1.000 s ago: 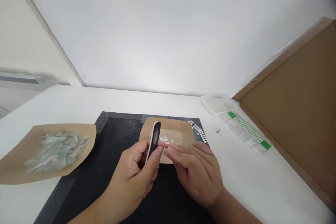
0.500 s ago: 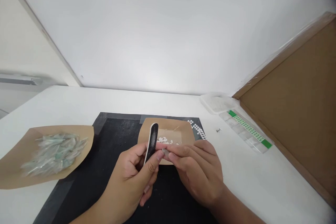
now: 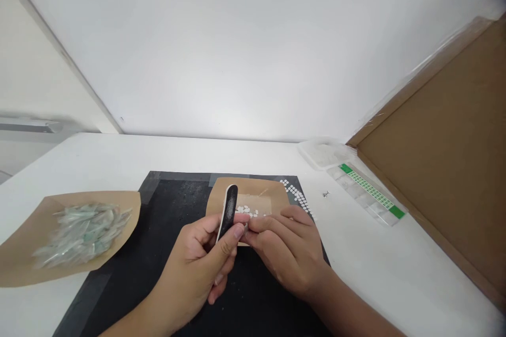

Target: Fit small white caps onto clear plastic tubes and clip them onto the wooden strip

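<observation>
My left hand (image 3: 205, 263) is closed around a black nail file (image 3: 228, 212) with a pale edge, which stands up nearly vertical from the fist. Between its thumb and fingertip there is also a small greyish piece (image 3: 245, 228), mostly covered. My right hand (image 3: 290, 253) pinches at that same piece from the other side, and the fingertips of both hands almost meet. Just beyond them, small white pieces (image 3: 247, 210) lie in a brown paper tray (image 3: 225, 192); the hands hide its near part.
A black mat (image 3: 174, 210) lies under the hands. On the left, a brown tray (image 3: 23, 237) holds clear packets (image 3: 87, 234). To the right are white dots (image 3: 298, 195), a small metal bit (image 3: 326, 194), a green-labelled clear strip (image 3: 371, 192), a clear container (image 3: 322, 152) and a cardboard wall (image 3: 443, 163).
My right hand has shifted slightly left and its fingers have turned around the small piece. My left hand keeps the nail file in nearly the same place.
</observation>
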A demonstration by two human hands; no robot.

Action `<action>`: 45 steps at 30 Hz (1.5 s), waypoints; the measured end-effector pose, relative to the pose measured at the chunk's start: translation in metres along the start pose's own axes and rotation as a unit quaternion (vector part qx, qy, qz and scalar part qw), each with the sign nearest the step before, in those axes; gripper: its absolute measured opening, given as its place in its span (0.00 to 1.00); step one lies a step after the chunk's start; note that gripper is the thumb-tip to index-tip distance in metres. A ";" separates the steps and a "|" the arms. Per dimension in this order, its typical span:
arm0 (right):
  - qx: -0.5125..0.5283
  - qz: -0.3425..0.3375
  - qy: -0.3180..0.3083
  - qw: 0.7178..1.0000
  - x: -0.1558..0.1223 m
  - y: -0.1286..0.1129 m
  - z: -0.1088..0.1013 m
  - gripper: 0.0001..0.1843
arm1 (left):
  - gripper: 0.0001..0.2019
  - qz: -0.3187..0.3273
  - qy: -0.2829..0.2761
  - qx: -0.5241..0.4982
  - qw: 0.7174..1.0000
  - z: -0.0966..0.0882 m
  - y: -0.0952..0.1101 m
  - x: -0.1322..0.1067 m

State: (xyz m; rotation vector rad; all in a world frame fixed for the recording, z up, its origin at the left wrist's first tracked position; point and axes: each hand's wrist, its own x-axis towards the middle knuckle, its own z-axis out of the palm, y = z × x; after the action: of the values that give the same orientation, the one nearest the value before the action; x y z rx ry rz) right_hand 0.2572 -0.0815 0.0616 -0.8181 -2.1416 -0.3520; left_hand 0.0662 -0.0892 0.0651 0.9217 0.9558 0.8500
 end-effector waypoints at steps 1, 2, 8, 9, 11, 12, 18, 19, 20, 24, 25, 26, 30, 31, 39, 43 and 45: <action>0.000 0.001 0.002 1.000 0.000 0.000 0.000 0.06 | 0.25 0.002 -0.002 0.003 1.000 0.000 -0.001 0.000; 0.002 0.001 0.004 1.000 0.000 0.000 0.000 0.05 | 0.24 0.003 -0.003 0.007 1.000 -0.001 -0.002 0.000; 0.016 0.003 0.001 1.000 0.003 0.001 -0.003 0.04 | 0.23 -0.004 -0.010 0.039 0.999 -0.004 -0.006 0.000; 0.019 0.005 -0.002 1.000 0.003 0.001 -0.003 0.04 | 0.23 -0.007 -0.010 0.043 0.999 -0.004 -0.006 0.001; 0.025 0.011 -0.009 1.000 0.003 0.002 -0.004 0.04 | 0.23 -0.011 -0.010 0.046 0.999 -0.003 -0.005 0.001; 0.030 0.013 -0.012 0.999 0.003 0.002 -0.004 0.04 | 0.23 -0.011 -0.010 0.046 0.999 -0.002 -0.005 0.002; 0.043 0.014 -0.031 0.998 0.005 0.004 -0.006 0.08 | 0.22 -0.006 -0.009 0.076 0.997 -0.001 -0.002 0.002; 0.046 0.017 -0.034 0.998 0.005 0.004 -0.005 0.09 | 0.22 -0.005 -0.006 0.085 0.996 -0.001 -0.003 0.002; 0.052 0.022 -0.036 0.998 0.004 0.004 -0.004 0.09 | 0.22 -0.005 -0.002 0.089 0.996 -0.001 -0.004 0.002; 0.080 0.067 -0.014 0.994 -0.004 0.005 0.004 0.07 | 0.21 -0.006 0.006 0.074 0.997 -0.001 -0.004 0.003; 0.082 0.085 -0.001 0.993 -0.006 0.005 0.007 0.06 | 0.21 -0.007 0.006 0.071 0.997 -0.001 -0.004 0.003; 0.083 0.103 0.010 0.991 -0.008 0.005 0.009 0.06 | 0.21 -0.011 0.003 0.069 0.998 -0.001 -0.003 0.002; 0.092 0.139 0.022 0.986 -0.009 0.004 0.011 0.11 | 0.21 -0.028 -0.011 0.056 0.998 -0.001 -0.002 0.001; 0.097 0.141 0.019 0.985 -0.008 0.003 0.010 0.11 | 0.21 -0.029 -0.014 0.048 0.998 -0.002 -0.002 0.001; 0.119 0.145 0.020 0.982 -0.002 0.003 0.007 0.05 | 0.21 -0.060 -0.045 -0.020 0.997 -0.004 0.002 -0.001; 0.139 0.152 0.020 0.978 -0.001 0.003 0.006 0.05 | 0.23 -0.076 -0.061 -0.038 0.995 -0.005 0.003 -0.001; 0.151 0.160 0.026 0.975 0.000 0.003 0.005 0.07 | 0.22 -0.079 -0.062 -0.042 0.994 -0.005 0.004 -0.001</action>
State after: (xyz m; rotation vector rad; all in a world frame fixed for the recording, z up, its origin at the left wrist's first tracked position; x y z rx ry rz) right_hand 0.2560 -0.0770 0.0589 -0.9422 -1.9102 0.1162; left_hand 0.0608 -0.0878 0.0675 0.8063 0.8660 0.6854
